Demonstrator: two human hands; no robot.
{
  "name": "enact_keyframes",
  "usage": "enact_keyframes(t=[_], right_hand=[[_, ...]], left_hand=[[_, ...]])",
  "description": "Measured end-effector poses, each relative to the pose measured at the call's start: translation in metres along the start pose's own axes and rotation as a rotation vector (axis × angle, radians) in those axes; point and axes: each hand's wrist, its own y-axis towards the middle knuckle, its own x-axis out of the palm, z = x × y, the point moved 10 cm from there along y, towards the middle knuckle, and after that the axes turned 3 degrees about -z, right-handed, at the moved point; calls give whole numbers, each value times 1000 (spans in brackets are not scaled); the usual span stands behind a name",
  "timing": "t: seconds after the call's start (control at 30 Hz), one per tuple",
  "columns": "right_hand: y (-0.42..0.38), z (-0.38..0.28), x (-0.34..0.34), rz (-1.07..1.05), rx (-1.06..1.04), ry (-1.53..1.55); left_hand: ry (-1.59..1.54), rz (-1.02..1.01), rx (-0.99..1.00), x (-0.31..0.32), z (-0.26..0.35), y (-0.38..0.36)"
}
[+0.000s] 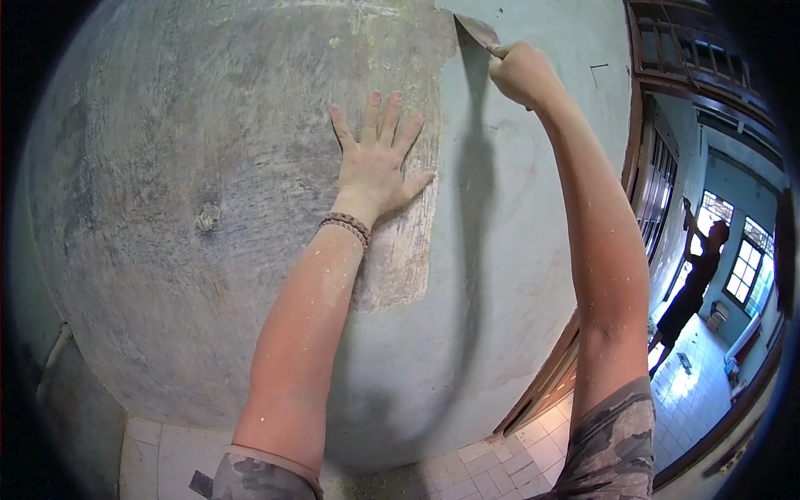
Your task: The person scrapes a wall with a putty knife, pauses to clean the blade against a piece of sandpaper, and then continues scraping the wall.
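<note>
My left hand [375, 167] lies flat on the scraped, mottled grey part of the wall [208, 133], fingers spread, a braided band round the wrist. Higher up and to the right, my right hand [523, 75] is wrapped round the handle of a scraper [477, 32]. The scraper's flat blade points up and left, near the edge between the bare patch and the pale green paint [533, 192]. Most of the handle is hidden inside my fist. A long shadow falls on the painted wall below the blade.
Through a doorway at the right, another person [698, 271] stands with arms raised at a wall. A wooden frame [637, 125] borders my wall on the right. Floor tiles [492, 467] show below. A pipe [57, 346] is at the lower left.
</note>
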Motion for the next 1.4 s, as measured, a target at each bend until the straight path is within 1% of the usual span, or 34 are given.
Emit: enact_keyframes(t=[0.07, 0.13, 0.17, 0.27, 0.4, 0.43, 0.5, 0.53, 0.6, 0.63, 0.67, 0.73, 0.8, 0.87, 0.9, 1.0, 1.07, 1.1, 1.13, 1.2, 1.33, 1.4], right_hand=[[-12, 1, 1, 2, -20, -11], [-35, -4, 7, -18, -58, -166], [-38, -2, 8, 93, -129, -68], [6, -10, 3, 103, -97, -71], [-4, -16, 4, 55, -156, -149], [-19, -16, 7, 111, -215, -173], [-23, -29, 6, 237, -333, -212], [-16, -37, 2, 234, -335, -210], [19, -39, -2, 40, -156, -161], [21, -42, -10, 59, -136, -133], [15, -40, -13, 57, -134, -128], [-17, -56, -11, -20, -269, -206], [-5, -55, -9, 31, -253, -165], [22, -49, -8, 12, -138, -137], [23, -55, -14, 23, -149, -131], [11, -54, -18, -78, -152, -155], [11, -56, -12, 30, -270, -240], [16, -53, -16, 77, -154, -179], [18, -58, -17, 74, -153, -176], [25, -61, -23, -10, -86, -82], [12, -62, -19, -74, -101, -134], [20, -72, -18, 21, -186, -170]], left_hand=[[5, -14, -12, 0, 6, 2], [6, -13, -29, -1, 6, 4], [4, -22, -30, 0, 5, 6], [1, -37, -22, 5, 7, 4], [-24, -1, -23, 3, 5, 4], [-29, 4, -29, 4, 5, 4], [-58, 8, -32, 5, 5, 4], [-57, 4, -34, 5, 6, 2], [-44, 13, -29, 3, 5, 3], [-38, 13, -31, 4, 4, 4], [-51, 22, -26, 4, 5, 4], [-65, 40, -23, 1, 4, 3], [-63, -12, -14, 1, 5, 3], [-66, -8, -13, 1, 7, 0], [-72, 3, -13, -1, 5, 1], [-99, 40, -10, -1, 5, 2], [-110, 45, -9, -2, 4, 2], [-117, 36, -2, -1, 4, 2], [-115, 32, -1, 0, 5, -1], [-116, 51, 0, -2, 4, 0], [-116, 43, -6, -3, 3, 2], [-90, 33, 4, -3, 5, -1]])
